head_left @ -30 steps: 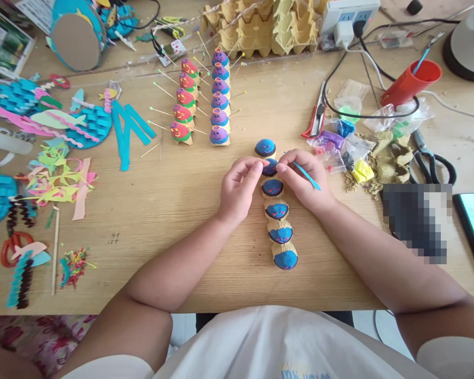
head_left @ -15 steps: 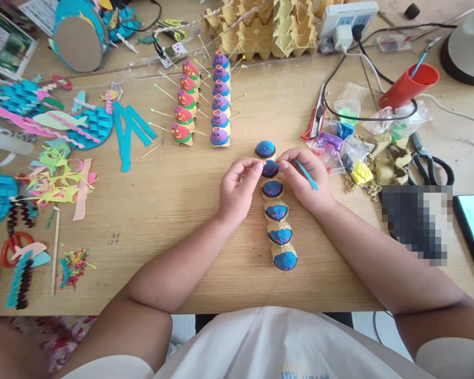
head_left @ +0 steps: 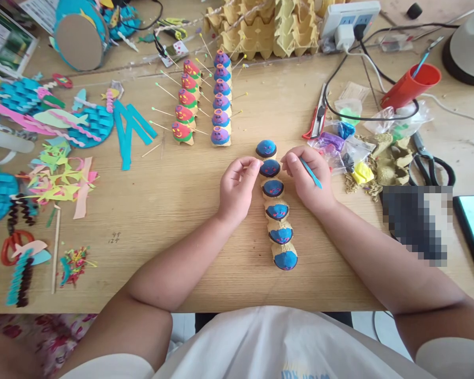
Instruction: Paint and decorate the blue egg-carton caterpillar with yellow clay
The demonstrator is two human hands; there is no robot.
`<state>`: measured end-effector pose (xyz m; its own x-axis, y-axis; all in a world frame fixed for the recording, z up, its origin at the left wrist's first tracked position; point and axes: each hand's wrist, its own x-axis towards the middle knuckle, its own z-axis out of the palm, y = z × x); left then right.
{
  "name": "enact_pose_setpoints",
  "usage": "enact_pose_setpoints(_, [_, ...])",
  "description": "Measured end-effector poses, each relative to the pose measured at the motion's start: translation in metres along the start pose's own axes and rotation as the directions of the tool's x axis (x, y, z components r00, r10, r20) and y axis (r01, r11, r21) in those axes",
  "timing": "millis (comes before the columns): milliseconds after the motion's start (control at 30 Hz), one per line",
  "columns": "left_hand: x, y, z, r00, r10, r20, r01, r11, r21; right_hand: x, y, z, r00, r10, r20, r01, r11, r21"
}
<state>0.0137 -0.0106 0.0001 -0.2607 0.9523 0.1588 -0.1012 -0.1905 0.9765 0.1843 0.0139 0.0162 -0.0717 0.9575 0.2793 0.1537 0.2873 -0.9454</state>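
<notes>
A strip of egg-carton cups (head_left: 277, 211) lies lengthwise in front of me, its cups capped with blue clay edged in dark clay. Small pink and red face marks show on most caps. My left hand (head_left: 237, 187) is at the left of the second cup from the far end, thumb and forefinger pinched together; whatever they hold is too small to make out. On the other side of that cup, my right hand (head_left: 310, 181) is closed with a thin blue modelling tool (head_left: 312, 173) held in it, the flat end pointing towards me.
Two finished-looking carton strips, one red-green (head_left: 187, 98) and one purple (head_left: 220, 102), bristle with pins. Clay bags (head_left: 334, 142), a utility knife (head_left: 319, 116), scissors (head_left: 428, 163) and a red cup (head_left: 413, 87) lie right. Paper scraps (head_left: 63, 181) cover the left. A person sits at the left edge.
My right hand has drawn slightly right, away from the second cup, so more of its blue cap shows. The left hand stays nearly in place.
</notes>
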Motion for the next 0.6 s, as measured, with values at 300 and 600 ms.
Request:
enact_pose_setpoints(300, [0.001,-0.008,-0.001,0.998,0.037,0.056,-0.041,0.996,0.085,-0.001,0.008,0.0,0.996,-0.093,-0.01,0.09,0.982,-0.166])
enact_pose_setpoints(600, [-0.001,-0.007,-0.001,0.994,0.03,0.105,-0.04,0.994,0.099,-0.001,0.009,0.0,0.997,-0.072,-0.006,0.07,0.982,-0.173])
